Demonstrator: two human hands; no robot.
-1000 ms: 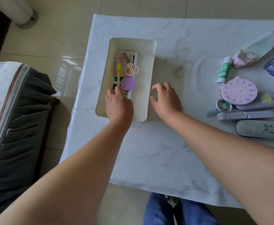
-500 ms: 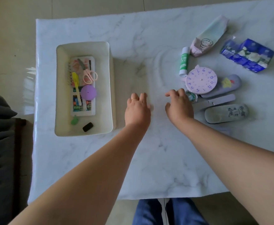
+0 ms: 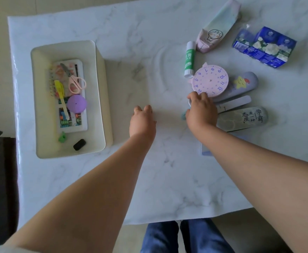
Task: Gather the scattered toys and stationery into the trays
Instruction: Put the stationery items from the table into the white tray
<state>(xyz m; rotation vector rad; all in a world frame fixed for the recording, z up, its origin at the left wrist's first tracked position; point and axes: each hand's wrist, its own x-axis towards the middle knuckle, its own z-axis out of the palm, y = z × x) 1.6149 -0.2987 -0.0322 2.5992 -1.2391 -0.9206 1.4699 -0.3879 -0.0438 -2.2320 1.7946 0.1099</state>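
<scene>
Both hands have shifted right since half a second ago, the right hand (image 3: 201,114) now down at the lower edge of the pink clock dial (image 3: 210,81).

Its fingers curl over a small teal-handled item (image 3: 184,114) that it mostly hides; whether it grips it, I cannot tell. The left hand (image 3: 142,121) hovers over bare marble bench (image 3: 167,170), fingers loosely bent, holding nothing. A white tray (image 3: 98,99) on the left holds scissors (image 3: 74,81), a purple disc (image 3: 76,103) and a black eraser (image 3: 79,144). A glue stick (image 3: 189,59), pencil cases and a blue tissue pack (image 3: 264,47) lie scattered on the right.
</scene>
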